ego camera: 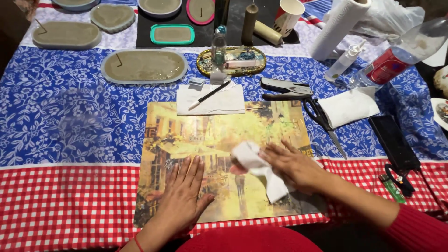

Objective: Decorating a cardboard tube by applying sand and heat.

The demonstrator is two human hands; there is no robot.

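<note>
My right hand [291, 163] covers part of the white cloth [256, 168], and both hide bits of the yellow picture [210, 140]. The plastic bottle [401, 51] and a plate [441, 112] run off the right edge. The trays [74, 3] on top are cut off.

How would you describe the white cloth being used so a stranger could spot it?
Find the yellow street-scene print lying on the patterned tablecloth. The crumpled white cloth sits on its lower right, under the right hand; unlike the flat white sheets nearby, it is bunched.
</note>
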